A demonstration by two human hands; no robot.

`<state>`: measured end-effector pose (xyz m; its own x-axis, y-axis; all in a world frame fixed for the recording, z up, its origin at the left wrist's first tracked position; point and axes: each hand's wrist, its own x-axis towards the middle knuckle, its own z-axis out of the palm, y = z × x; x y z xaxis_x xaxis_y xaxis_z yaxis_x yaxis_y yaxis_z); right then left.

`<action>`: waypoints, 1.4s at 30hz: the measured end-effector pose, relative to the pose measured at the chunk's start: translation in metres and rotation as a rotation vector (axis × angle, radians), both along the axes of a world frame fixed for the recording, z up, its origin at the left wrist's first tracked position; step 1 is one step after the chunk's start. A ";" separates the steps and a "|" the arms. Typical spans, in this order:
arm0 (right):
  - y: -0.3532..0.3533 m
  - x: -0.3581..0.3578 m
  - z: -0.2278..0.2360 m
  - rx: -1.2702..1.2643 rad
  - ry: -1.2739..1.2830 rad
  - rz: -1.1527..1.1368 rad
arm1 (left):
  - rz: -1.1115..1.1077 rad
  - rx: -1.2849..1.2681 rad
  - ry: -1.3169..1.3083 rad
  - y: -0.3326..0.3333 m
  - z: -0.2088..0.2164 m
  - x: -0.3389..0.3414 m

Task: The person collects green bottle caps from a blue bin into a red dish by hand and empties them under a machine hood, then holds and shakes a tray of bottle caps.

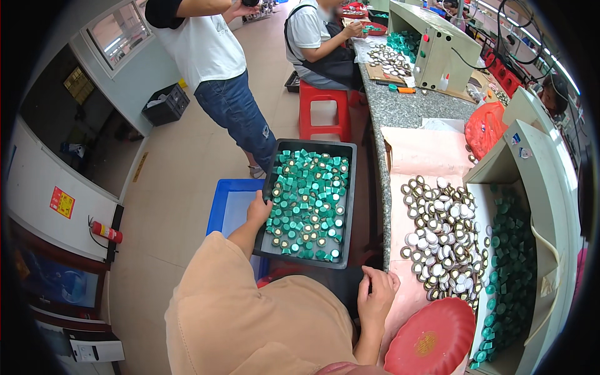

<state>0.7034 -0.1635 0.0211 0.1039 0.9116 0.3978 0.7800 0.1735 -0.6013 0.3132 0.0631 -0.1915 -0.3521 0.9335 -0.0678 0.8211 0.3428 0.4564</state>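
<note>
A black plastic tray (351, 206) full of small green caps (306, 203), some with pale gold faces, sits in front of me beside the table. My left hand (257, 210) grips its left rim, the thumb on the inner side. At the edge of the table, my right hand (377, 290) is closed with its fingers curled, and nothing shows in them. Right of that hand lies a heap of round white-and-gold discs (444, 240) on pink paper (406, 153). Near it, close to me, is a red scalloped plate (431, 337).
A blue crate (224, 209) stands under the tray's left side. An open machine housing (531, 147) on the right holds many green caps (509, 262). Ahead are a red stool (325, 109) with a seated co-worker (315, 40), and a standing person (212, 56).
</note>
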 end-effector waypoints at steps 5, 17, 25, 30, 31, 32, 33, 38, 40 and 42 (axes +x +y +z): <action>0.000 0.000 -0.001 0.003 -0.004 0.003 | -0.001 0.023 -0.006 -0.001 -0.002 0.000; -0.001 0.000 -0.002 -0.003 -0.014 0.010 | 0.008 -0.002 -0.001 0.000 0.001 0.000; -0.001 0.000 -0.001 -0.004 -0.017 0.012 | 0.023 -0.045 0.008 0.000 0.004 0.002; -0.001 0.000 -0.001 0.010 -0.020 0.003 | 0.019 -0.011 0.016 0.000 0.000 0.001; -0.001 0.000 -0.001 0.006 -0.015 0.000 | 0.019 -0.001 0.015 -0.001 -0.001 0.000; -0.001 0.000 -0.001 0.002 -0.010 -0.004 | 0.019 0.002 0.015 -0.001 -0.001 0.000; -0.001 0.000 -0.001 0.005 -0.010 -0.005 | 0.015 0.003 0.011 -0.001 -0.002 0.000; -0.001 0.000 -0.002 0.006 -0.007 0.001 | 0.010 0.010 0.003 -0.001 -0.003 0.000; -0.001 -0.001 -0.001 0.012 -0.013 0.001 | 0.020 0.021 0.009 0.000 -0.006 -0.003; -0.001 -0.001 -0.001 0.017 -0.020 -0.002 | 0.011 0.023 0.008 0.001 -0.007 -0.004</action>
